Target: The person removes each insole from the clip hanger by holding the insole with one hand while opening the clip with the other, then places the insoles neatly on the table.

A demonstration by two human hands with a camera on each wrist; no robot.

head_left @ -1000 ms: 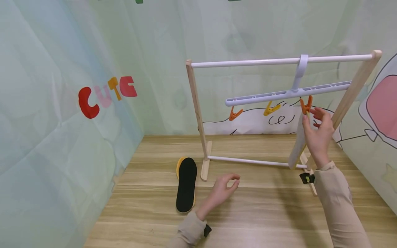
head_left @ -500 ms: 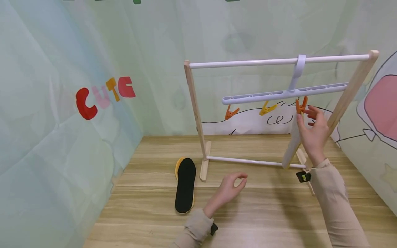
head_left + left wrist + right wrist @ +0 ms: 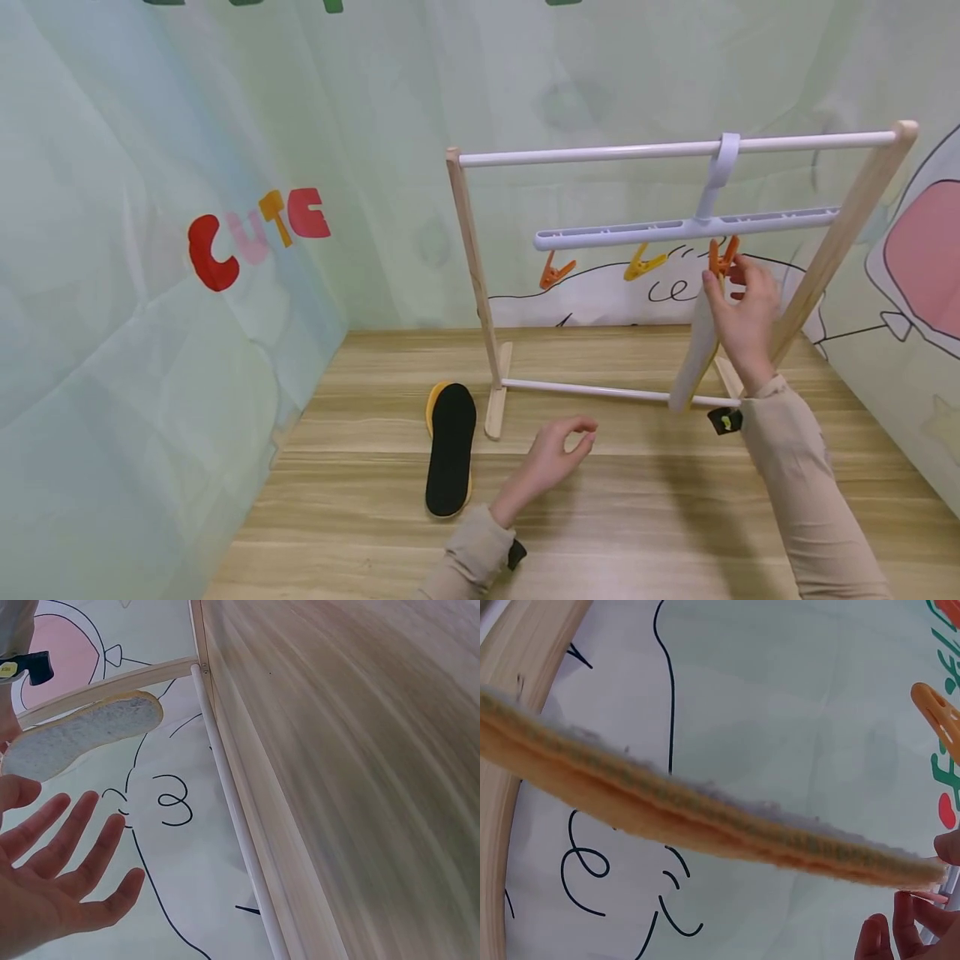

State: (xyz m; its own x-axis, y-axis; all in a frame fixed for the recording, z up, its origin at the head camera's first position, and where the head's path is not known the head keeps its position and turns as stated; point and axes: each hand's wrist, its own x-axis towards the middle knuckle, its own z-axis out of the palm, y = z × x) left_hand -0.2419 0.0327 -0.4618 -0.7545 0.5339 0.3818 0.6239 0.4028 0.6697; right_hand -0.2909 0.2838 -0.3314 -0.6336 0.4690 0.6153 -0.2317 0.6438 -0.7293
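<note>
At the right of the wooden rack (image 3: 843, 237), the right hand (image 3: 746, 321) pinches the top of a fuzzy, yellow-edged insole (image 3: 696, 354) slanting below an orange clip (image 3: 722, 260). Nearer, the left hand (image 3: 553, 454) curves loosely, empty, right of a flat black insole (image 3: 450, 450).

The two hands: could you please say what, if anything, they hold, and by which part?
The right hand pinches the insole by its upper end, near an orange clip; the left hand holds nothing.

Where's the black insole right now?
In the head view, the black insole lies over a yellow piece on the wooden tabletop, left of the rack's left foot and the left hand.
</note>
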